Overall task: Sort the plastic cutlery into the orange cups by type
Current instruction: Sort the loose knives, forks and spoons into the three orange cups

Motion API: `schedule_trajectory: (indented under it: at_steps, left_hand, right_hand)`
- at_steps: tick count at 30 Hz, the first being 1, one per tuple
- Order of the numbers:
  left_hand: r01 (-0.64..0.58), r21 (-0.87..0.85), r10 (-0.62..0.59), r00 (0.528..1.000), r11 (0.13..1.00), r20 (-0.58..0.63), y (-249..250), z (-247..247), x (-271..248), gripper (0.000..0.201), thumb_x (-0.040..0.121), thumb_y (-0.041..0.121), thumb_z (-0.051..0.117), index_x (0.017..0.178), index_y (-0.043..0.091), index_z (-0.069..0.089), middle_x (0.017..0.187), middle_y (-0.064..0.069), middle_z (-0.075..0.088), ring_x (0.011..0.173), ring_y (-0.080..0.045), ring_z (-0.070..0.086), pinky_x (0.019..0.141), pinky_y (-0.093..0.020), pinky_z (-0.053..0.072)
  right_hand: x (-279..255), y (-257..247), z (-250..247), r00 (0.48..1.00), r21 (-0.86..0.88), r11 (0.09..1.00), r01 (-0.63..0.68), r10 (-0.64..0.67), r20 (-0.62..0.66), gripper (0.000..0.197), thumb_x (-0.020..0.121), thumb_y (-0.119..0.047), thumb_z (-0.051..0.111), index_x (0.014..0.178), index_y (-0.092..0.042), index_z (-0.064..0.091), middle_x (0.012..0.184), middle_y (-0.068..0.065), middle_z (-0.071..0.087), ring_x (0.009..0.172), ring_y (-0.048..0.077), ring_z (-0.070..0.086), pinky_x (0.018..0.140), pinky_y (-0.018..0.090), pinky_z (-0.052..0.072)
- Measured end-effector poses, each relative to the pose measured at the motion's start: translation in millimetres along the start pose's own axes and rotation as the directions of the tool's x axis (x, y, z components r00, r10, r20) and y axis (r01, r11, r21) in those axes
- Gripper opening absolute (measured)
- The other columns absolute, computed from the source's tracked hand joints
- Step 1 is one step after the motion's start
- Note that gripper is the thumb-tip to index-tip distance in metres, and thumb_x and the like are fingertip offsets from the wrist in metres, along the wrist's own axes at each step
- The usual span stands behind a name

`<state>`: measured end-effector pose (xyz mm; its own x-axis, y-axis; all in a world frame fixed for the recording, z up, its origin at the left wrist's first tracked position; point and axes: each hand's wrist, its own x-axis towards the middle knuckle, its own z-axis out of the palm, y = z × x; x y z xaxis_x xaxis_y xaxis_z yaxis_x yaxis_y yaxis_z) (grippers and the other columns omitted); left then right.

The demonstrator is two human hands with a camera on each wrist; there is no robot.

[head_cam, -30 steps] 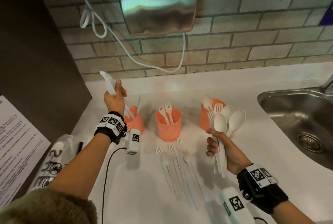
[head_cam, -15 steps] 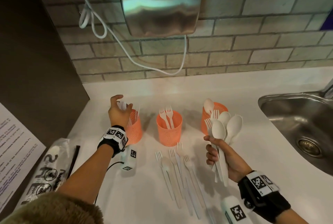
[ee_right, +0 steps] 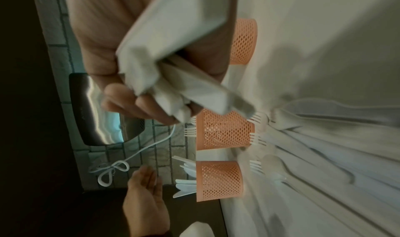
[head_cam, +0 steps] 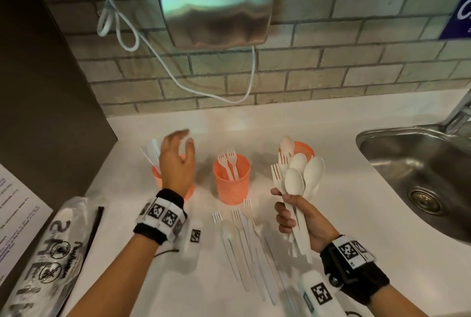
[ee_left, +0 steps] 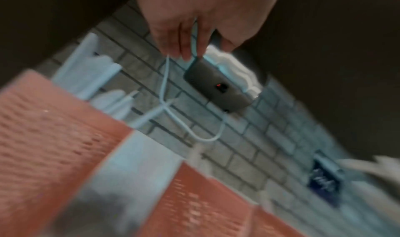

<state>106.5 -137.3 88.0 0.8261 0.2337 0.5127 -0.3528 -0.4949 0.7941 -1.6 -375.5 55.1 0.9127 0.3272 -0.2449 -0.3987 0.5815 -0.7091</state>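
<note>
Left hand [head_cam: 175, 161] empty, fingers loose, above the knife cup [ee_right: 218, 180]; right hand [head_cam: 303, 219] grips seemingly mixed spoons and forks [head_cam: 298, 176]

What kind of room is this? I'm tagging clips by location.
Probably a shared kitchenette or washroom counter: a steel hand dryer on the brick-tiled wall, a steel sink set into the white counter.

The white desk [head_cam: 331, 143] carries three orange cups [head_cam: 231, 181] near its back edge, loose cutlery [head_cam: 244, 240] in front, a plastic bag [head_cam: 46, 260] at the left edge.
</note>
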Motion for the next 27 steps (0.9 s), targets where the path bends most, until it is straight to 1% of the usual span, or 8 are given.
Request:
schedule_trajectory:
  at_steps: [3,5,7,9,12,18,23,27]
  left_hand:
    - [0.148,-0.222,-0.073,0.947,0.964,0.313,32,10,-44,0.018,0.093,0.006,0.049,0.093,0.01,0.067,0.099,0.007,0.067,0.086,0.002,0.061,0.077,-0.02,0.049]
    - [0.282,-0.257,-0.087,0.812,0.924,0.577,46,19,-75,0.02,0.094,0.011,0.049,0.087,0.018,0.066,0.094,0.011,0.067,0.087,0.007,0.061,0.081,-0.019,0.048]
    - [0.384,-0.255,-0.096,0.694,0.887,0.714,57,28,-98,0.019,0.093,0.024,0.049,0.085,0.017,0.064,0.084,0.006,0.066,0.083,-0.004,0.063,0.082,-0.024,0.047]
    - [0.474,-0.28,-0.123,0.655,0.835,0.745,67,36,-112,0.035,0.088,0.039,0.05,0.082,0.006,0.059,0.066,-0.002,0.063,0.065,-0.015,0.062,0.072,-0.032,0.051]
    - [0.513,-0.305,-0.187,0.702,0.803,0.687,73,41,-119,0.045,0.081,0.048,0.052,0.078,0.003,0.055,0.05,-0.003,0.057,0.045,-0.014,0.055,0.057,-0.028,0.048]
    - [0.537,-0.34,-0.261,0.755,0.772,0.602,78,46,-125,0.04,0.096,0.027,0.045,0.086,-0.01,0.056,0.048,-0.012,0.053,0.042,-0.021,0.051,0.048,-0.026,0.045]
    - [0.435,-0.541,-0.355,0.9,0.72,0.252,80,44,-109,0.028,0.1,0.015,0.035,0.093,0.021,0.062,0.079,-0.005,0.068,0.075,-0.015,0.065,0.075,-0.027,0.053]
    - [0.414,-0.569,-0.376,0.907,0.71,0.191,77,40,-100,0.023,0.1,0.016,0.037,0.094,0.022,0.058,0.052,0.003,0.045,0.044,-0.006,0.045,0.045,-0.022,0.045]
  right_hand:
    - [0,2,3,0.998,0.009,1.0,-0.011,0.011,0.061,0.059,0.046,-0.027,0.088,0.096,-0.012,0.059,0.049,-0.001,0.045,0.036,0.007,0.038,0.038,0.02,0.036]
    - [-1,3,6,0.995,-0.007,1.0,-0.023,0.024,0.1,0.054,0.047,-0.027,0.087,0.091,-0.012,0.059,0.049,-0.002,0.046,0.035,0.007,0.038,0.038,0.019,0.036]
    - [-1,5,9,0.99,-0.084,0.996,-0.032,0.044,0.135,0.044,0.048,-0.033,0.086,0.076,-0.011,0.06,0.048,-0.003,0.048,0.036,0.005,0.039,0.039,0.018,0.037]
    - [-2,6,11,0.989,-0.179,0.983,-0.042,0.066,0.129,0.036,0.047,-0.038,0.085,0.058,-0.014,0.061,0.047,-0.004,0.05,0.037,0.005,0.041,0.04,0.017,0.038]
    - [-5,7,11,0.994,-0.238,0.968,-0.073,0.091,0.064,0.023,0.053,-0.033,0.074,0.051,-0.014,0.061,0.048,-0.002,0.053,0.04,0.007,0.045,0.041,0.017,0.039]
    - [-10,12,8,0.999,-0.261,0.965,-0.038,0.041,0.009,0.027,0.071,-0.032,0.063,0.069,-0.005,0.063,0.058,0.004,0.062,0.047,0.011,0.052,0.044,0.018,0.042]
    - [-11,18,4,0.996,-0.253,0.966,0.053,-0.07,-0.059,0.023,0.076,-0.022,0.056,0.096,-0.01,0.059,0.062,0.008,0.065,0.046,0.015,0.055,0.044,0.022,0.044]
    - [-14,21,1,0.987,-0.38,0.919,0.104,-0.144,-0.078,0.029,0.077,-0.021,0.057,0.103,-0.009,0.06,0.06,0.008,0.063,0.038,0.014,0.044,0.043,0.024,0.042]
